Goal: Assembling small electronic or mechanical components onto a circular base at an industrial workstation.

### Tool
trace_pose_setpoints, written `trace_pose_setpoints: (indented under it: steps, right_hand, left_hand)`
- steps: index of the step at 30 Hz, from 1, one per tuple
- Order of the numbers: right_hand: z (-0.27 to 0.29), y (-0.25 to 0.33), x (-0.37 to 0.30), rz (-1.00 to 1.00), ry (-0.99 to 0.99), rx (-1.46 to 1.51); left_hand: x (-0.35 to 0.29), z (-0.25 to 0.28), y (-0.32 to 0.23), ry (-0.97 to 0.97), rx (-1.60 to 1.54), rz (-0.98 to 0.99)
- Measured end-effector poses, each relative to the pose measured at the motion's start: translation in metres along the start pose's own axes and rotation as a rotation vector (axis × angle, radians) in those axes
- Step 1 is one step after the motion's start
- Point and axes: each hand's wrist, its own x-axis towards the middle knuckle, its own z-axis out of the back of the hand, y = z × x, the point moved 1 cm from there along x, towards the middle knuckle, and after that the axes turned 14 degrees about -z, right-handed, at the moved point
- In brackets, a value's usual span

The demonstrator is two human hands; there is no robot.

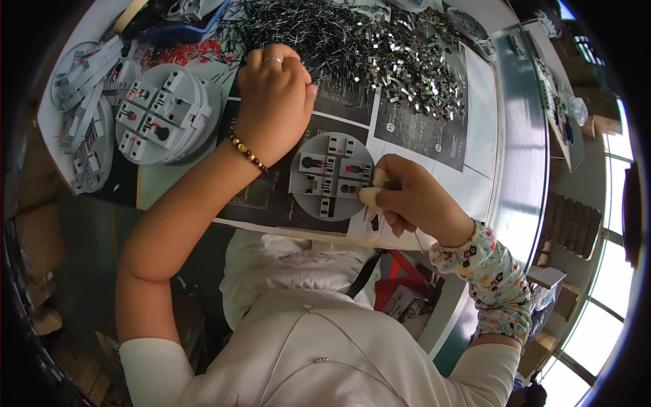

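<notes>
A round grey plastic disc (325, 178) with square slots and small red parts lies on a dark printed sheet in front of me. My right hand (410, 198) pinches its right edge with thumb and forefinger, both capped in pale finger covers. My left hand (273, 98), wearing a ring and a beaded bracelet, reaches up past the disc to the edge of a big heap of small metal pins and clips (380, 47). Its fingers are curled at the heap; what they hold is hidden.
A stack of similar grey discs (163, 115) stands at the left, with more discs and grey strips (85, 102) beyond. Red small parts (193, 51) lie near a blue tray (183, 30). A grey bench strip (522, 149) runs along the right.
</notes>
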Motion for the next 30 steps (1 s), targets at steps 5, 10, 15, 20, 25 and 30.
trace_pose_setpoints:
  steps: [5, 10, 15, 20, 25, 30]
  right_hand:
    - [0.014, 0.008, 0.009, 0.285, -0.079, -0.125]
    - [0.041, 0.060, 0.066, 1.229, -0.823, -0.505]
    - [0.048, 0.066, 0.099, 1.308, -0.954, -0.695]
    - [0.043, 0.049, 0.042, 1.201, -0.848, -0.587]
    - [0.036, -0.012, 0.014, 0.929, -0.835, -0.633]
    - [0.020, -0.052, 0.002, 0.819, -0.713, -0.419]
  left_hand:
    - [0.002, 0.000, 0.007, 0.113, 0.097, -0.061]
    - [0.019, 0.039, -0.004, 0.259, -0.351, 0.207]
    - [0.026, 0.078, -0.022, 0.312, -0.692, 0.246]
    - [0.008, 0.079, -0.024, 0.267, -1.121, 0.302]
    - [0.007, 0.080, -0.037, 0.352, -0.897, 0.049]
    - [0.012, 0.082, -0.049, 0.528, -0.765, 0.139]
